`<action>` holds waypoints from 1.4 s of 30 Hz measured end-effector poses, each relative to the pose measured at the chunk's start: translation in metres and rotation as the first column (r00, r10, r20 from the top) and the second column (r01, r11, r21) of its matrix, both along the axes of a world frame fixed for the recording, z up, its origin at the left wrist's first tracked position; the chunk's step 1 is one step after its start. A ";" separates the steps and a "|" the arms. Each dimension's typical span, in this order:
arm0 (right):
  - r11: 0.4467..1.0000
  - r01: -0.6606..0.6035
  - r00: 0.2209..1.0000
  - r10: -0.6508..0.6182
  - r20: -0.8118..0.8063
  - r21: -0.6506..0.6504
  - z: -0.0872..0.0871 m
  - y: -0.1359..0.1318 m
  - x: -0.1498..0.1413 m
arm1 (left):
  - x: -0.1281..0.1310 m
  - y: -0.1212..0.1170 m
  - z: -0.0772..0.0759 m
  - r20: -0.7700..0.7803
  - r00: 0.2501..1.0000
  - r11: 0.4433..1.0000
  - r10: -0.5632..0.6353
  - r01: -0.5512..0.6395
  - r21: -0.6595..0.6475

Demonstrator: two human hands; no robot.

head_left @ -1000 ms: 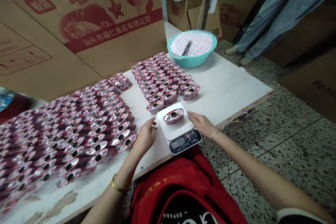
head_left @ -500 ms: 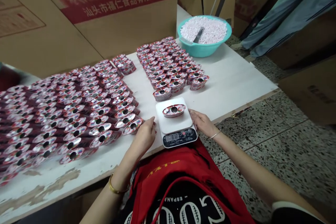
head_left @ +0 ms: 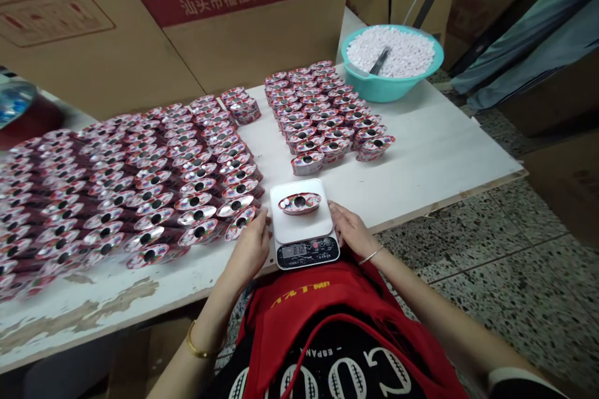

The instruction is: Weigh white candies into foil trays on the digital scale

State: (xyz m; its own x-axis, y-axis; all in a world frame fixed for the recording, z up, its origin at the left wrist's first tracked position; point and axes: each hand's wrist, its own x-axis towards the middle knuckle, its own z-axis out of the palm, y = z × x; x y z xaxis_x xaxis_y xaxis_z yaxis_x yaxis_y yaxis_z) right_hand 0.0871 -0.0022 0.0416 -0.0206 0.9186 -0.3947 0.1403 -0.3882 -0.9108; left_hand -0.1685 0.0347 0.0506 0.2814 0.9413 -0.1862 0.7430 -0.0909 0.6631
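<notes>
A small white digital scale (head_left: 303, 229) sits at the table's near edge with one oval foil-topped cup (head_left: 299, 202) on its platform. My left hand (head_left: 249, 248) rests against the scale's left side, fingers curled, next to the nearest cups of the big batch (head_left: 140, 193). My right hand (head_left: 350, 232) lies against the scale's right side, fingers bent along it. Neither hand lifts anything.
A second block of cups (head_left: 322, 115) stands behind the scale. A teal bowl (head_left: 390, 88) of small white pellets with a scoop sits at the back right. Cardboard boxes (head_left: 187, 31) wall the far side. The white table (head_left: 444, 149) ends at right above terrazzo floor.
The view has tilted down and shifted, and the scale has slid toward me to the table's near edge between both hands. The cup stays on its platform.
</notes>
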 end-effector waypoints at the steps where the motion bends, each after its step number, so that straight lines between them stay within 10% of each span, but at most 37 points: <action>1: 1.000 0.004 1.000 -0.004 -0.018 -0.014 0.000 0.002 -0.004 | -0.002 -0.005 -0.002 0.001 1.000 0.999 -0.019 0.019 0.033; 8: 0.998 -0.058 0.998 0.058 0.009 0.007 0.008 0.025 -0.014 | -0.002 -0.020 -0.011 -0.031 0.999 0.983 0.038 -0.031 0.180; 15: 0.993 -0.120 0.993 0.120 0.009 -0.015 0.008 0.036 -0.005 | -0.006 -0.015 0.019 -0.107 0.994 0.985 0.017 0.002 0.173; 24: 0.990 -0.008 0.996 -0.005 0.094 0.137 0.016 0.056 0.050 | 0.019 -0.008 0.040 -0.316 0.943 0.847 0.102 0.084 0.525; 31: 0.967 0.088 0.993 -0.104 0.058 0.239 0.044 0.084 0.098 | 0.037 -0.004 0.045 -0.433 0.900 0.812 0.043 0.221 0.540; 37: 0.849 0.225 0.939 -0.321 0.127 0.479 0.071 0.171 0.161 | 0.032 0.012 0.043 -0.397 0.918 0.758 -0.021 0.273 0.592; 42: 0.801 0.069 0.571 -0.521 0.634 0.595 0.104 0.288 0.229 | -0.006 0.025 0.033 -0.276 0.961 0.677 0.020 0.190 0.711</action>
State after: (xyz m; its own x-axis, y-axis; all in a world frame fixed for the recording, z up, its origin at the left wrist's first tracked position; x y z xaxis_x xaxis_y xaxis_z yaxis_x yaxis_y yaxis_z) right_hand 0.3165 0.2857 0.1453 0.3749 0.8629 0.3390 0.7981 -0.1143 -0.5916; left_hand -0.1743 0.0600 0.0840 0.4121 0.7799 0.4711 0.8298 -0.5348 0.1593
